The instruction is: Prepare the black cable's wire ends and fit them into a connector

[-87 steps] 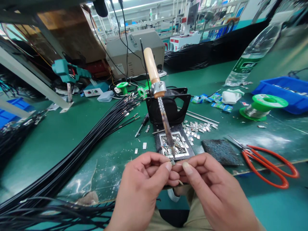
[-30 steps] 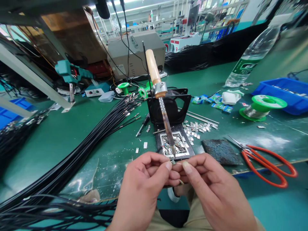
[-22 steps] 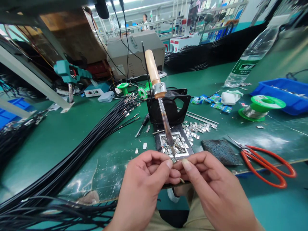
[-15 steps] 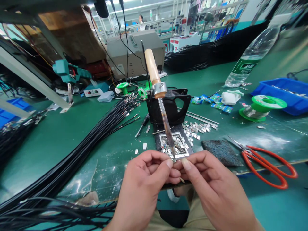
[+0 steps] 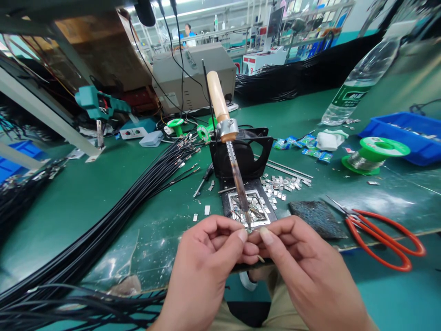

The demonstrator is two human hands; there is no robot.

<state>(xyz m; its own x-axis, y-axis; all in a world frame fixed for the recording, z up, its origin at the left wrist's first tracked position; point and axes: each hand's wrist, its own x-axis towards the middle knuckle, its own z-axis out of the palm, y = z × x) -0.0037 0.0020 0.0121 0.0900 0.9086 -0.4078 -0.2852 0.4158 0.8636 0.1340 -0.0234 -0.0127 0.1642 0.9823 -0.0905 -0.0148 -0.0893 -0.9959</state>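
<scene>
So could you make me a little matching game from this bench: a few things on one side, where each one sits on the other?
Things:
1. scissors
2. water bottle
3. black cables
4. soldering iron

Places:
A. fanned out across the left
B. far right, lying tilted
C. clamped at the middle, tip down by both hands
D. near right edge

Pairs: 1-D, 2-B, 3-A, 4-C

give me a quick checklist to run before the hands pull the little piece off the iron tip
1. Piece pinched by both hands: left hand and right hand meet at the small metal piece - ok.
2. Piece at the soldering iron tip - ok.
3. Joint has flowed: too small to see - cannot tell.
4. Fingertips clear of the hot tip: very close - not ok.
5. Iron propped in its stand - ok.
6. Scissors away from the hands - ok.
</scene>
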